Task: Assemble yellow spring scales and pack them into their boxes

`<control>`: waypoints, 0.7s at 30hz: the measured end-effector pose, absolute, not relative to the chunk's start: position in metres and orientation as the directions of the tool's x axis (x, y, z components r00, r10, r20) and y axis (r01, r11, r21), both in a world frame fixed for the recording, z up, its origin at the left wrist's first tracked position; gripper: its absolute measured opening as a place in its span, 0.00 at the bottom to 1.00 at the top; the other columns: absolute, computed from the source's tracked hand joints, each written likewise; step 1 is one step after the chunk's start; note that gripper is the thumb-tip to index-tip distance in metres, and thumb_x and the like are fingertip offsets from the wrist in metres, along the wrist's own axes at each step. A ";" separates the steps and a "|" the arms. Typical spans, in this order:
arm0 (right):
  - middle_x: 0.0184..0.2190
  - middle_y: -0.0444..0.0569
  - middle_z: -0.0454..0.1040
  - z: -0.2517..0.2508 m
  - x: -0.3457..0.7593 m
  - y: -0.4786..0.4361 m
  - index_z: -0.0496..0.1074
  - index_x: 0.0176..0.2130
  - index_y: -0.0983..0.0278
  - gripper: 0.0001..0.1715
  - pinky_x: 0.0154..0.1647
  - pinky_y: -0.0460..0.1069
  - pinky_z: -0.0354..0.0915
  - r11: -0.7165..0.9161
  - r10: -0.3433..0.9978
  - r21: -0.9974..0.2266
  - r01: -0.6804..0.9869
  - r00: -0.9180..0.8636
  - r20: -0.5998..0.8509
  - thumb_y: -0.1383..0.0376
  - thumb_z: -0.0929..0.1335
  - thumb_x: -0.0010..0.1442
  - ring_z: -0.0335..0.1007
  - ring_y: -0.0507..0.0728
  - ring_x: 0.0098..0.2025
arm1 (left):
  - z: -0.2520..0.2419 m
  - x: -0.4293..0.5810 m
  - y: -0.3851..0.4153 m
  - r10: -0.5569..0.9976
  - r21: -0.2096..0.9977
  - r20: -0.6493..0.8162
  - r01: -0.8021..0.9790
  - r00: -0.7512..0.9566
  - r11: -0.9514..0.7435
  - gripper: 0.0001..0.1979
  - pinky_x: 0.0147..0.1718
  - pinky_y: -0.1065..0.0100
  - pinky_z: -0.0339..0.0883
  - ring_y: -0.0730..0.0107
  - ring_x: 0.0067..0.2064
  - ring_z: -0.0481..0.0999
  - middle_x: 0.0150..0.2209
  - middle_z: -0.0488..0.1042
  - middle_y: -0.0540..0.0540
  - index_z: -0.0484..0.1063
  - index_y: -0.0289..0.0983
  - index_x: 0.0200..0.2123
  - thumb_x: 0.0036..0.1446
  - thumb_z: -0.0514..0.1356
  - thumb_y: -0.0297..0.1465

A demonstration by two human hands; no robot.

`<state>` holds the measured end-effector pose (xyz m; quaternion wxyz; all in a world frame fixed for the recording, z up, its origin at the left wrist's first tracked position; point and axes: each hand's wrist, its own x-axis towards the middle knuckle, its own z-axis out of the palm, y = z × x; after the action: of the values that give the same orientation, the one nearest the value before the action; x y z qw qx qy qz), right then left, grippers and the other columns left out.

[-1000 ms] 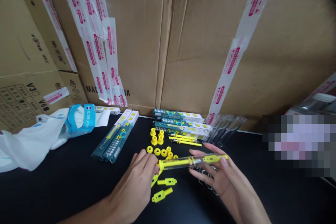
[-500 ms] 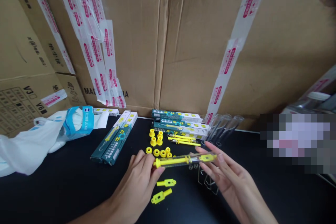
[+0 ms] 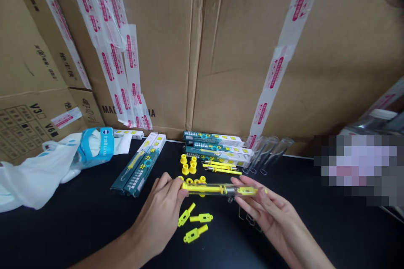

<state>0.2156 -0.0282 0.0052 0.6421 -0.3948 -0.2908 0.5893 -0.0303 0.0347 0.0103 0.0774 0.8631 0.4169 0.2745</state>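
Observation:
Between my hands a clear-tubed spring scale [image 3: 208, 189] with yellow parts inside lies nearly level above the table. My left hand [image 3: 164, 206] pinches its left end with thumb and fingers. Around the right end, where a yellow flat piece sits in the tube, the fingers and thumb of my right hand [image 3: 271, 210] are closed. Below the tube lie three yellow slotted pieces with stems, one of them a slotted piece [image 3: 196, 233] nearest me. Just behind it are several yellow rings, partly hidden, and several flanged yellow caps [image 3: 185, 169]. Metal hooks [image 3: 249, 217] show partly under my right hand.
Yellow rods with springs [image 3: 222, 169] lie in front of stacked boxes [image 3: 217, 149]. Clear tubes [image 3: 268, 155] stand to their right. More printed boxes [image 3: 139, 166] and a plastic bag [image 3: 94, 147] lie left. A cardboard wall [image 3: 164, 50] closes off the back.
The spring scale has turned a little to lie more level. My left hand has shifted slightly left and up, uncovering a third slotted piece.

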 end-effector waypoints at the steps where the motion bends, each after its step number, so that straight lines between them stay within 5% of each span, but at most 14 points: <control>1: 0.52 0.54 0.80 0.006 0.215 -0.029 0.82 0.47 0.60 0.20 0.54 0.50 0.73 -0.008 0.987 -0.861 -0.509 0.134 -0.088 0.54 0.75 0.57 0.77 0.62 0.54 | 0.012 -0.030 0.034 0.770 0.385 0.401 0.671 0.497 -0.633 0.18 0.34 0.61 0.60 0.58 0.34 0.68 0.30 0.69 0.45 0.65 0.39 0.32 0.71 0.40 0.29; 6: 0.38 0.52 0.85 0.006 0.216 -0.031 0.83 0.45 0.58 0.19 0.42 0.46 0.76 -0.004 0.987 -0.971 -0.239 0.152 -0.042 0.53 0.77 0.55 0.81 0.56 0.37 | 0.018 -0.031 0.036 0.852 0.576 0.357 0.628 0.383 -0.524 0.19 0.31 0.64 0.59 0.62 0.30 0.68 0.25 0.66 0.49 0.60 0.41 0.28 0.70 0.40 0.35; 9: 0.28 0.51 0.84 0.005 0.213 -0.031 0.84 0.42 0.57 0.18 0.29 0.44 0.73 0.021 0.992 -0.993 -0.112 0.123 0.007 0.52 0.77 0.53 0.74 0.52 0.25 | 0.018 -0.033 0.041 0.920 0.693 0.252 0.608 0.300 -0.388 0.23 0.27 0.65 0.55 0.67 0.23 0.63 0.20 0.61 0.52 0.55 0.43 0.22 0.71 0.39 0.41; 14: 0.27 0.52 0.84 0.003 0.208 -0.030 0.85 0.40 0.57 0.18 0.26 0.44 0.71 0.021 0.990 -0.997 -0.081 0.138 0.009 0.50 0.77 0.53 0.73 0.53 0.24 | 0.014 -0.033 0.047 0.955 0.704 0.156 0.650 0.252 -0.286 0.28 0.25 0.64 0.50 0.67 0.19 0.60 0.15 0.57 0.53 0.51 0.43 0.17 0.69 0.41 0.46; 21: 0.26 0.48 0.82 0.002 0.209 -0.031 0.84 0.43 0.53 0.18 0.30 0.44 0.71 0.088 0.980 -0.993 -0.083 0.185 0.072 0.51 0.76 0.54 0.73 0.52 0.26 | 0.009 -0.034 0.044 0.950 0.707 0.198 0.636 0.243 -0.310 0.23 0.27 0.65 0.58 0.62 0.26 0.71 0.20 0.68 0.47 0.64 0.42 0.20 0.66 0.44 0.41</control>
<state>0.2095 -0.0307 0.0021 0.5856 -0.4997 -0.4486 0.4540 -0.0336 0.0437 0.0090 0.2519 0.7469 0.5307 0.3114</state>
